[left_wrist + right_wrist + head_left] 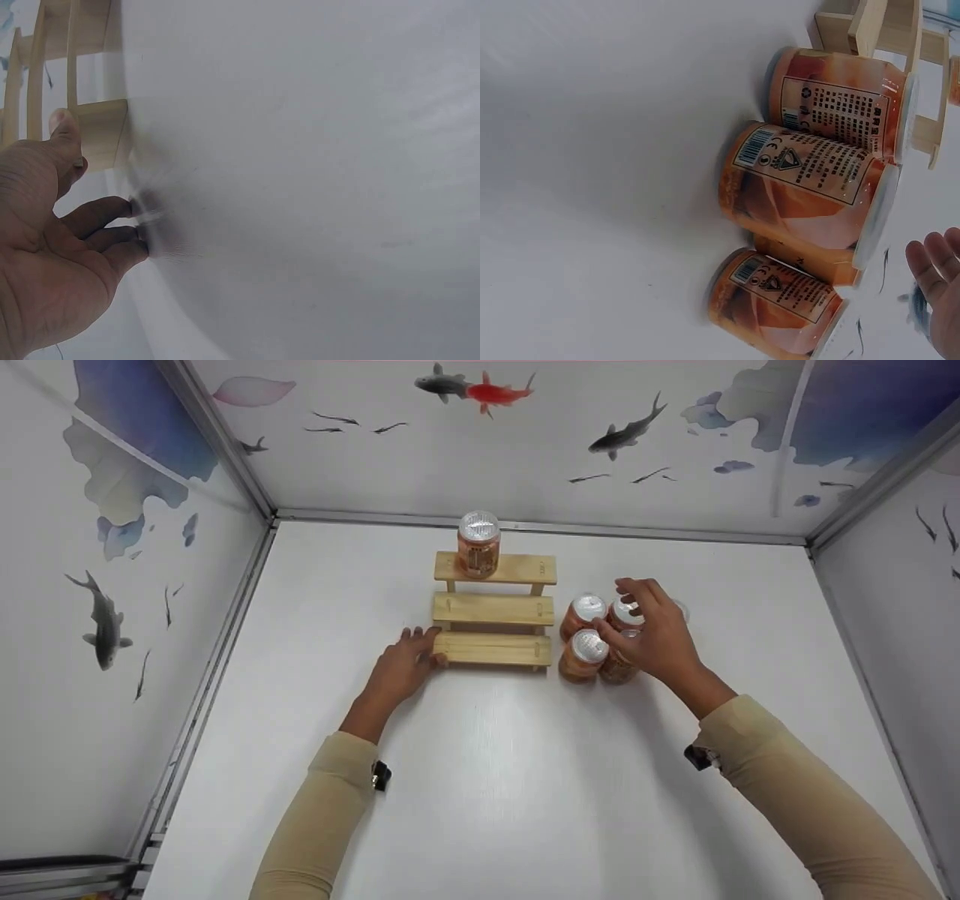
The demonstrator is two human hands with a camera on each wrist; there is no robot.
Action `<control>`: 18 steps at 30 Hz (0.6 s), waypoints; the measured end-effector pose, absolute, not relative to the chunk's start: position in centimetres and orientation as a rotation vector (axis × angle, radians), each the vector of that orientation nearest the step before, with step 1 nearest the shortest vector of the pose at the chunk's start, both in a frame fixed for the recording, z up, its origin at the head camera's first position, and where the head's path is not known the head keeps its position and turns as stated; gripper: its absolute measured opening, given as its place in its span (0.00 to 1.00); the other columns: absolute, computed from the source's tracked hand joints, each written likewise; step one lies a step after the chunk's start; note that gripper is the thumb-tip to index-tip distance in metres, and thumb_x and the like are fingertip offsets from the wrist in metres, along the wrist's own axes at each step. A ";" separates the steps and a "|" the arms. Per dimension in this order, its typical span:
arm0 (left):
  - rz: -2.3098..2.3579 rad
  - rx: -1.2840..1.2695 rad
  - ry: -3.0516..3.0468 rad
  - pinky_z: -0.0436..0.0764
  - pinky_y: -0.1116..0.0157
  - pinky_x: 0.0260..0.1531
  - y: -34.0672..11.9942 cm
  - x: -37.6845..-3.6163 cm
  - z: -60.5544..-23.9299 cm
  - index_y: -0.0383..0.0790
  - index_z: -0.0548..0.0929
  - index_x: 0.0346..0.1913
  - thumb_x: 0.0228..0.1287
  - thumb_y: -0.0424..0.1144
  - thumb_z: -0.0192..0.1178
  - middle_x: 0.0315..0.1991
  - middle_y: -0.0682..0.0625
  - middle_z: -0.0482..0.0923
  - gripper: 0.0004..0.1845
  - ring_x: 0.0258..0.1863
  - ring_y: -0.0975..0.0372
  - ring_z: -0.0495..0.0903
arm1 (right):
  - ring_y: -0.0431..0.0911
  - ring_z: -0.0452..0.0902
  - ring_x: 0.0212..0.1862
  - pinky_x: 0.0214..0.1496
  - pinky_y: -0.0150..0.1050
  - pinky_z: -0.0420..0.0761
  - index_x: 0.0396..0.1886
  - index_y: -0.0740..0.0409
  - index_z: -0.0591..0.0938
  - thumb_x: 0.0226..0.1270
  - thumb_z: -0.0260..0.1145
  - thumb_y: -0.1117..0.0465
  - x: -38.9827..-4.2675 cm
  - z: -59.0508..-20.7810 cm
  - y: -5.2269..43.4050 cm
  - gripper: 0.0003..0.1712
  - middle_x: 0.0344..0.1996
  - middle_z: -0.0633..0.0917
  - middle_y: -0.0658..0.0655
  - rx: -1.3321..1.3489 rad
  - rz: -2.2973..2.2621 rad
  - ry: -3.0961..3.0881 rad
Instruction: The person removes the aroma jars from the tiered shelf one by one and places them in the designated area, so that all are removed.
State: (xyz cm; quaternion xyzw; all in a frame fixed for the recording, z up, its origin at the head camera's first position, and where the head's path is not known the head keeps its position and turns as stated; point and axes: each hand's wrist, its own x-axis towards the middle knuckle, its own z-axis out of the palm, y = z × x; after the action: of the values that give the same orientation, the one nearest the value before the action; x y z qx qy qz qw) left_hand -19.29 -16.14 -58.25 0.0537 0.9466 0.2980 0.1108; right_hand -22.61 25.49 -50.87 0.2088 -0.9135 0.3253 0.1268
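Note:
A three-step wooden rack (493, 609) stands on the white table, a can with orange label and silver lid (478, 544) on its top step. My left hand (401, 664) grips the left end of the lowest step between thumb and index finger; in the left wrist view its other fingers (112, 232) are down at the tabletop. Right of the rack, several like cans (585, 656) stand upright in a cluster. Above them hovers my right hand (656, 634), fingers parted and holding nothing. In the right wrist view that hand (941, 292) is beside the lids, apart from the cans (802, 187).
White panels with painted fish (626, 431) enclose the table (480, 780) at the back and both sides. A metal rail (540, 526) runs along the back edge. Part of the can cluster is hidden behind my right hand.

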 end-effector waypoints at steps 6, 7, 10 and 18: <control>0.873 0.163 2.782 0.69 0.32 0.79 -16.3 -19.4 -58.6 0.49 0.71 0.84 0.80 0.60 0.58 0.84 0.29 0.64 0.37 0.87 0.35 0.60 | 0.60 0.86 0.63 0.58 0.57 0.92 0.74 0.65 0.77 0.71 0.81 0.56 -23.4 -50.1 24.1 0.38 0.64 0.82 0.66 0.626 0.965 -2.662; 0.889 0.177 2.790 0.69 0.31 0.79 -16.5 -19.6 -59.3 0.50 0.71 0.84 0.80 0.63 0.57 0.83 0.29 0.64 0.38 0.86 0.34 0.60 | 0.60 0.86 0.63 0.59 0.57 0.92 0.74 0.65 0.77 0.71 0.81 0.56 -23.5 -50.0 23.8 0.38 0.64 0.82 0.66 0.633 0.970 -2.660; 0.907 0.217 2.797 0.70 0.31 0.78 -17.2 -20.3 -61.3 0.52 0.71 0.84 0.78 0.67 0.55 0.83 0.29 0.64 0.40 0.86 0.34 0.60 | 0.61 0.85 0.64 0.59 0.58 0.91 0.76 0.65 0.77 0.72 0.81 0.56 -23.8 -49.5 23.0 0.39 0.65 0.82 0.66 0.657 0.989 -2.656; 0.948 0.155 2.762 0.66 0.31 0.81 -16.4 -19.2 -58.5 0.47 0.71 0.85 0.83 0.55 0.60 0.84 0.30 0.63 0.35 0.87 0.35 0.58 | 0.59 0.84 0.66 0.63 0.57 0.89 0.78 0.63 0.75 0.74 0.79 0.50 -25.0 -48.7 20.7 0.41 0.66 0.81 0.65 0.701 0.979 -2.651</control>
State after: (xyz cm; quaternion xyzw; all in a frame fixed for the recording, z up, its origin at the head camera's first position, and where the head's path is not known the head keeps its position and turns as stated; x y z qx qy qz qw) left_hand -19.15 -16.37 -58.50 0.0526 0.9389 0.3224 0.1086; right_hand -24.98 20.69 -48.68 0.2394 -0.9044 0.3339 0.1149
